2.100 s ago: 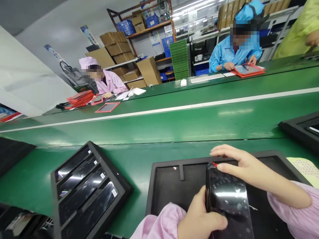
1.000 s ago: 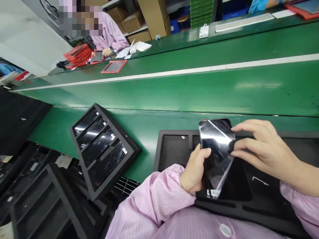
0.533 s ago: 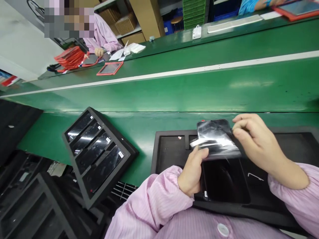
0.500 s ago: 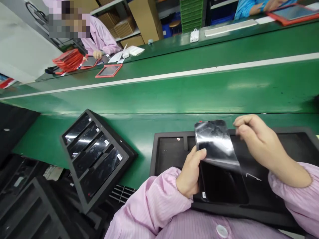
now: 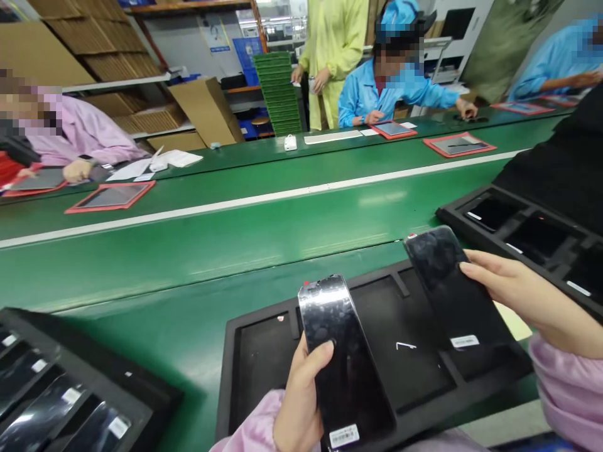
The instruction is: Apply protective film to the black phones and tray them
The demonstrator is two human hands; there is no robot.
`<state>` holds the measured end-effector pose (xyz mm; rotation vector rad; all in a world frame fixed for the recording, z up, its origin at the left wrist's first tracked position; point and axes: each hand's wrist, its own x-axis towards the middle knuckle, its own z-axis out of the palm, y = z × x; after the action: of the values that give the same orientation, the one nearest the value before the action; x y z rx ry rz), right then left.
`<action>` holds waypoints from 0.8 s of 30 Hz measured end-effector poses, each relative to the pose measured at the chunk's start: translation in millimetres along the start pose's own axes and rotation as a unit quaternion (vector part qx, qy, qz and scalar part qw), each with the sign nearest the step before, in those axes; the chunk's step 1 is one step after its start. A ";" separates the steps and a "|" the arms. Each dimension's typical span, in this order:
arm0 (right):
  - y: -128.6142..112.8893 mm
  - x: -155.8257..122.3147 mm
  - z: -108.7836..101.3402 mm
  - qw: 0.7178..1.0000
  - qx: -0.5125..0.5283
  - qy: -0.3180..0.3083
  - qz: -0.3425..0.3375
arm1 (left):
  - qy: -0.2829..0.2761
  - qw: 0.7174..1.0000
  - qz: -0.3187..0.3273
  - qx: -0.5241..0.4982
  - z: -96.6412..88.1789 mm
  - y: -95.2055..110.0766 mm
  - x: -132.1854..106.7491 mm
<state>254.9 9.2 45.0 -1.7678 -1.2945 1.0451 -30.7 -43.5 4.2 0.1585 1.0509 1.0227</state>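
Note:
Between the thumb and fingers of my left hand (image 5: 299,392) is a black phone screen (image 5: 355,370). Its top end shines, and a white barcode label sits at the bottom edge. My right hand (image 5: 522,289) grips a second phone screen (image 5: 455,292) by its right side, thumb on the face; this one also carries a white label and a red tab on top. Both are held tilted above a black foam tray (image 5: 227,376) with shallow compartments. A thin white angled strip (image 5: 406,345) lies in the tray's middle.
Foam trays with phone screens stand at left (image 5: 146,402) and right (image 5: 499,229). A yellow paper (image 5: 516,320) lies under my right wrist. Beyond the green bench (image 5: 282,220), people in pink, blue and yellow clothing are near red-framed panels (image 5: 459,145) and a white device (image 5: 291,143).
The view has swung right, bringing the right-hand tray into sight. My right hand, previously raised beside the left phone screen, now holds a second one. The glossy film edge across the left screen no longer shows.

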 end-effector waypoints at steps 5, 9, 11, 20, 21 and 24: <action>52.3 -2.7 -14.4 0.975 -0.202 0.023 -0.091 | -0.020 0.999 -0.015 0.024 1.4 -1.2 -4.3; 54.2 -3.3 10.2 0.923 -0.314 0.077 -0.206 | -0.052 0.998 0.002 0.037 4.7 -4.5 -4.8; 35.3 -2.4 25.5 0.905 -0.305 0.065 -0.291 | -0.067 0.996 0.011 0.054 6.1 -5.5 -5.2; -48.5 10.4 115.6 0.847 -0.158 -0.100 -0.498 | -0.113 0.987 0.019 0.110 2.3 -8.2 0.8; -48.8 11.0 120.5 0.833 -0.158 -0.089 -0.523 | -0.111 0.988 0.016 0.108 1.4 -8.1 2.1; -42.8 5.7 118.9 0.784 -0.145 -0.050 -0.601 | -0.121 0.989 0.009 0.079 -0.7 -7.0 5.7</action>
<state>131.8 34.5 30.4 -0.6739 -2.2281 0.1723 -26.3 -43.3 -3.7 0.4125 0.9081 0.9112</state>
